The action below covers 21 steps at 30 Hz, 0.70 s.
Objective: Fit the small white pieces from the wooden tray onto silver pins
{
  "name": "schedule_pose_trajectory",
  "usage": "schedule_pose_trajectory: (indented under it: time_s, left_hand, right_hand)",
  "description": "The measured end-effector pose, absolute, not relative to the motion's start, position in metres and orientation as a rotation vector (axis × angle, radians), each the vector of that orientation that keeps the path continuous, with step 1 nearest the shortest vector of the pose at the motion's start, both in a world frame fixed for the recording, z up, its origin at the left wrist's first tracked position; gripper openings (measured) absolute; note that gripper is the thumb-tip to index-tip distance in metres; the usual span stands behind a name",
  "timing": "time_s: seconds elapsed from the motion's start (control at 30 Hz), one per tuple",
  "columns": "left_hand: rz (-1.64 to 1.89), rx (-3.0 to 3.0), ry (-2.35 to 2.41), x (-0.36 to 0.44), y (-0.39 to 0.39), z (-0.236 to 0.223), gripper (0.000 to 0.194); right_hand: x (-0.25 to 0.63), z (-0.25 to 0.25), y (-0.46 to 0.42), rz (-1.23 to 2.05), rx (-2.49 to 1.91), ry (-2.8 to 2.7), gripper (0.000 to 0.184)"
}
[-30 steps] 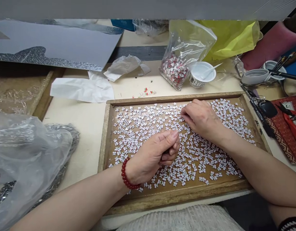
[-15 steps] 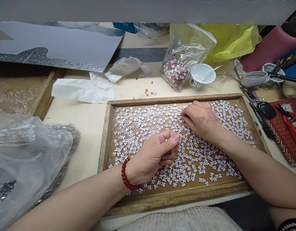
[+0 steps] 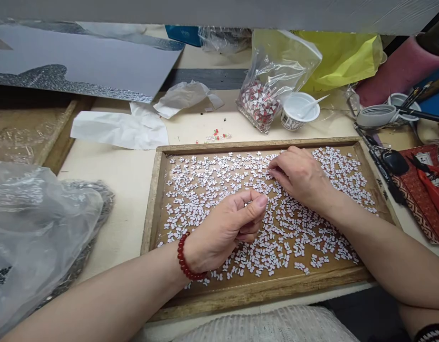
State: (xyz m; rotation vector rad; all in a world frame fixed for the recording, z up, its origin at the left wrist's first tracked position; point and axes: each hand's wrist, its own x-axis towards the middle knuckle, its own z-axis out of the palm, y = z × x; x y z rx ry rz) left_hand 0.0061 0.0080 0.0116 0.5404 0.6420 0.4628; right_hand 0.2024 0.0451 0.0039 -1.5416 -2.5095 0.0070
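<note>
A wooden tray [image 3: 262,295] lies in front of me, its floor covered with many small white bow-shaped pieces [image 3: 191,213]. Above the middle of the tray, my left hand [image 3: 237,221] is closed, thumb pressed against the curled fingers; whatever it may hold is hidden. A red bead bracelet [image 3: 183,259] circles that wrist. Farther back and to the right, my right hand [image 3: 300,173] has its fingers pinched together, pointing down at the pieces near the tray's far half. Its fingertips touch or almost touch them, and I cannot make out what is between them.
Behind the tray stand a clear bag of red and white pieces [image 3: 258,104] and a white cup [image 3: 300,111] with a small spoon. White tissue [image 3: 119,130] lies back left, a plastic bag [image 3: 37,228] at left. Red-handled pliers [image 3: 433,185] rest at right.
Both hands hold nearly the same places and closed poses. The view has shifted slightly, so the things at left appear a little farther left and higher.
</note>
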Motion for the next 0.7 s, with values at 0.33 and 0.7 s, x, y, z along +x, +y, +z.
schedule_pose_trajectory:
  time_s: [0.33,0.7]
  left_hand:
    - [0.448,0.561,0.639,0.006,0.0085,0.0116,0.031]
    - [0.45,0.555,0.645,0.0061,0.0078,0.0118,0.03]
  right_hand:
    - [0.1993,0.0043,0.0455,-0.039,-1.528,-2.51,0.017]
    - [0.1994,0.0042,0.046,-0.067,-1.529,-2.52,0.019]
